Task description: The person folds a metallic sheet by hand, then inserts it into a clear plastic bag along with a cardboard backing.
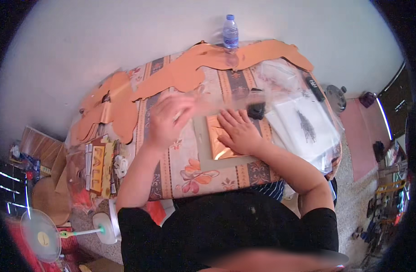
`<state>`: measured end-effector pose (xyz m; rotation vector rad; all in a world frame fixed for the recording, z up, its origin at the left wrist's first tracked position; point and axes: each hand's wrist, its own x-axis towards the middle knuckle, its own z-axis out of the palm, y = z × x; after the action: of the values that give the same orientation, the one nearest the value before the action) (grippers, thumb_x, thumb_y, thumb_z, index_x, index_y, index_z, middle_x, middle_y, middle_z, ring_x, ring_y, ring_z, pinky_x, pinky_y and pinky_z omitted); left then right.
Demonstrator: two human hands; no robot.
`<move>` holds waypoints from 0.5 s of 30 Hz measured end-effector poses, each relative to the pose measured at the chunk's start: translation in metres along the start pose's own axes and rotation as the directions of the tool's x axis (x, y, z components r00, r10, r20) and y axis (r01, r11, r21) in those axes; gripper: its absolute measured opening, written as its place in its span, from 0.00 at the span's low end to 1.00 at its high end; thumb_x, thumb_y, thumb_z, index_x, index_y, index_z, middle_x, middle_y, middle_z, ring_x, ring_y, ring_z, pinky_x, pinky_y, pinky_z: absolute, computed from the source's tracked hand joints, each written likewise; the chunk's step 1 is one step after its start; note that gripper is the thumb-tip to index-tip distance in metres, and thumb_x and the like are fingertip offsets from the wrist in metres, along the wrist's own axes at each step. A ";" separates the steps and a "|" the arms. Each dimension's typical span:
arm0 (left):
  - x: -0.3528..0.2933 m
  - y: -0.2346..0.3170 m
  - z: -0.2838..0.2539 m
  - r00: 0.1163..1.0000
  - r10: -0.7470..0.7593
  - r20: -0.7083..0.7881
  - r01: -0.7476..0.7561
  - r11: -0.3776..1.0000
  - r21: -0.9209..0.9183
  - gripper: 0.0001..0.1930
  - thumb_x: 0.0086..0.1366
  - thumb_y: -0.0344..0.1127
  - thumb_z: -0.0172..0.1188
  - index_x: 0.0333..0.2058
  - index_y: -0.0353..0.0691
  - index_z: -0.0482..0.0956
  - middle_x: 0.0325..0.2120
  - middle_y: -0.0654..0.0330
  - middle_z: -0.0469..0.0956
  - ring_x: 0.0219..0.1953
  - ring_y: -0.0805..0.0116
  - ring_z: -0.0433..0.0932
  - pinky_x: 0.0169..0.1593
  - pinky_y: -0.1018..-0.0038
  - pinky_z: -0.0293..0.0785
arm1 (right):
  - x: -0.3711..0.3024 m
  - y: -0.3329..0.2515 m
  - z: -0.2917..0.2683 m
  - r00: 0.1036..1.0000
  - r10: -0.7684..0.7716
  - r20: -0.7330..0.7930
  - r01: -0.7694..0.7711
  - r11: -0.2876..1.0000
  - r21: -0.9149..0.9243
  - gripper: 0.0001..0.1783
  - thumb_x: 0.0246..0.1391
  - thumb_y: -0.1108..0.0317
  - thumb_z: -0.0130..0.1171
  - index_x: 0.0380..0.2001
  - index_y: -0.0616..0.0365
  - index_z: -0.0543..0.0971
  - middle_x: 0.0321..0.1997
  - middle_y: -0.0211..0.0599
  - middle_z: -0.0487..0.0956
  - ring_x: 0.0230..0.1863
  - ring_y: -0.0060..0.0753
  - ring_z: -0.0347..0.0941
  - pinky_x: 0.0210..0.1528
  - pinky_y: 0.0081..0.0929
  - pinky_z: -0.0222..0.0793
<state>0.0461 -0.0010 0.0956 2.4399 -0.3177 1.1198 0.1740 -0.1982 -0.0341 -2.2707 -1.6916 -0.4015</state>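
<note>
My right hand lies flat, fingers spread, on a shiny copper-coloured foil sheet. Beneath the foil is a grey-beige flat board, its edges showing to the left and below. To the left of the board my left hand is raised above the tablecloth. Motion smears its fingers, and whether they hold anything cannot be made out. A blurred, see-through streak runs from near those fingers toward a small black object, just beyond my right fingertips.
Orange cut-out shapes line the table's far and left edges. A water bottle stands at the back. Clear plastic sleeves and a black marker-like item lie to the right. Packets sit front left; a fan stands below.
</note>
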 end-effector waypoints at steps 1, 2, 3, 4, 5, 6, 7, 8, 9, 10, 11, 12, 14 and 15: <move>-0.013 -0.002 -0.018 0.999 0.048 0.022 -0.051 0.987 0.151 0.08 0.51 0.25 0.66 0.31 0.39 0.79 0.34 0.60 0.82 0.38 0.61 0.77 0.42 0.68 0.73 | 0.002 -0.002 -0.008 0.991 0.042 0.129 -0.049 0.998 0.050 0.36 0.59 0.44 0.43 0.61 0.62 0.64 0.67 0.47 0.62 0.67 0.48 0.55 0.69 0.49 0.41; -0.029 -0.005 -0.033 0.999 0.043 0.022 -0.046 0.986 0.162 0.08 0.51 0.25 0.66 0.31 0.39 0.79 0.34 0.60 0.82 0.38 0.61 0.77 0.42 0.68 0.73 | 0.004 -0.004 -0.013 0.991 0.031 0.126 -0.039 0.998 0.057 0.36 0.59 0.44 0.43 0.61 0.62 0.64 0.67 0.47 0.62 0.67 0.48 0.55 0.69 0.49 0.41; -0.047 -0.011 -0.044 0.991 -0.067 0.114 0.050 0.988 0.148 0.07 0.51 0.26 0.66 0.30 0.39 0.78 0.36 0.60 0.82 0.41 0.60 0.77 0.45 0.67 0.73 | 0.006 -0.005 -0.016 0.984 0.040 0.172 -0.049 0.998 0.051 0.37 0.59 0.44 0.44 0.62 0.62 0.63 0.67 0.47 0.61 0.68 0.49 0.54 0.69 0.49 0.40; -0.066 -0.015 -0.054 0.964 -0.175 0.203 0.148 0.979 0.143 0.07 0.51 0.27 0.66 0.28 0.39 0.78 0.37 0.60 0.82 0.43 0.58 0.77 0.47 0.66 0.72 | 0.006 -0.006 -0.017 0.975 0.046 0.217 -0.057 0.997 0.043 0.37 0.59 0.44 0.44 0.62 0.62 0.63 0.67 0.47 0.61 0.69 0.49 0.53 0.70 0.49 0.39; -0.085 -0.019 -0.062 0.963 -0.181 0.200 0.152 0.977 0.152 0.07 0.51 0.27 0.66 0.28 0.39 0.78 0.37 0.60 0.82 0.43 0.58 0.77 0.47 0.66 0.72 | 0.003 -0.004 -0.011 0.989 0.034 0.142 -0.039 0.999 0.036 0.37 0.59 0.45 0.44 0.63 0.60 0.62 0.68 0.47 0.60 0.69 0.49 0.52 0.70 0.48 0.39; -0.106 -0.025 -0.068 0.879 -0.363 0.309 0.362 0.930 0.064 0.06 0.50 0.27 0.66 0.27 0.39 0.78 0.40 0.59 0.81 0.47 0.57 0.76 0.51 0.65 0.70 | 0.002 -0.004 -0.010 0.990 0.021 0.141 -0.027 0.999 0.043 0.37 0.59 0.45 0.44 0.63 0.60 0.62 0.68 0.47 0.60 0.69 0.49 0.52 0.70 0.48 0.39; -0.119 -0.028 -0.073 0.749 -0.506 0.428 0.561 0.827 -0.005 0.06 0.50 0.28 0.67 0.26 0.40 0.77 0.44 0.58 0.80 0.51 0.56 0.74 0.55 0.63 0.67 | 0.002 -0.004 -0.009 0.991 0.023 0.129 -0.028 0.999 0.038 0.37 0.60 0.45 0.45 0.64 0.60 0.61 0.69 0.47 0.59 0.70 0.49 0.51 0.70 0.48 0.39; -0.130 -0.030 -0.079 0.746 -0.514 0.424 0.567 0.823 0.000 0.06 0.50 0.28 0.67 0.26 0.40 0.77 0.44 0.58 0.80 0.51 0.56 0.74 0.55 0.63 0.67 | 0.003 -0.004 -0.009 0.993 0.026 0.116 -0.030 0.999 0.032 0.37 0.60 0.46 0.45 0.64 0.60 0.60 0.69 0.47 0.58 0.70 0.49 0.51 0.70 0.48 0.39; -0.137 -0.032 -0.084 0.722 -0.494 0.484 0.535 0.843 0.062 0.07 0.50 0.29 0.67 0.25 0.40 0.77 0.46 0.57 0.79 0.53 0.56 0.72 0.58 0.62 0.64 | 0.004 -0.004 -0.012 0.988 0.032 0.149 -0.038 0.999 0.032 0.38 0.60 0.46 0.45 0.65 0.60 0.58 0.70 0.48 0.56 0.71 0.49 0.49 0.70 0.49 0.38; -0.139 -0.030 -0.087 0.691 -0.474 0.546 0.496 0.860 0.119 0.07 0.49 0.30 0.67 0.25 0.40 0.77 0.48 0.56 0.79 0.56 0.56 0.71 0.60 0.62 0.61 | 0.003 -0.003 -0.011 0.988 0.028 0.154 -0.034 0.999 0.035 0.38 0.60 0.46 0.45 0.65 0.60 0.58 0.70 0.48 0.56 0.71 0.49 0.49 0.70 0.49 0.38; -0.136 -0.026 -0.095 0.671 -0.447 0.592 0.445 0.881 0.160 0.10 0.47 0.33 0.69 0.25 0.41 0.76 0.50 0.57 0.78 0.59 0.56 0.68 0.62 0.61 0.59 | 0.003 -0.001 -0.010 0.988 0.028 0.151 -0.033 0.999 0.032 0.38 0.60 0.46 0.45 0.65 0.60 0.58 0.70 0.47 0.56 0.71 0.49 0.49 0.71 0.49 0.38; -0.132 -0.024 -0.100 0.669 -0.451 0.591 0.450 0.879 0.161 0.10 0.47 0.33 0.69 0.25 0.41 0.76 0.50 0.57 0.78 0.59 0.56 0.68 0.62 0.61 0.59 | 0.002 -0.001 -0.009 0.989 0.030 0.148 -0.034 0.999 0.028 0.38 0.60 0.46 0.44 0.65 0.60 0.58 0.71 0.47 0.55 0.71 0.49 0.48 0.71 0.49 0.38; -0.126 -0.027 -0.110 0.621 -0.362 0.695 0.376 0.916 0.141 0.10 0.48 0.30 0.68 0.28 0.42 0.76 0.51 0.59 0.77 0.59 0.56 0.69 0.60 0.62 0.63 | 0.004 -0.003 -0.012 0.988 0.026 0.155 -0.031 0.999 0.033 0.38 0.60 0.46 0.44 0.65 0.60 0.58 0.71 0.47 0.55 0.71 0.49 0.48 0.71 0.48 0.37; -0.127 -0.032 -0.107 0.622 -0.367 0.692 0.380 0.914 0.143 0.10 0.48 0.30 0.68 0.28 0.42 0.76 0.51 0.59 0.77 0.59 0.56 0.69 0.60 0.62 0.63 | 0.003 -0.003 -0.013 0.987 0.027 0.156 -0.033 0.999 0.035 0.38 0.60 0.46 0.44 0.65 0.60 0.58 0.71 0.47 0.55 0.71 0.48 0.48 0.71 0.48 0.37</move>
<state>-0.0949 0.0809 0.0514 2.6494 -0.0189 -0.0511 0.1714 -0.1998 -0.0210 -2.3512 -1.7194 -0.1886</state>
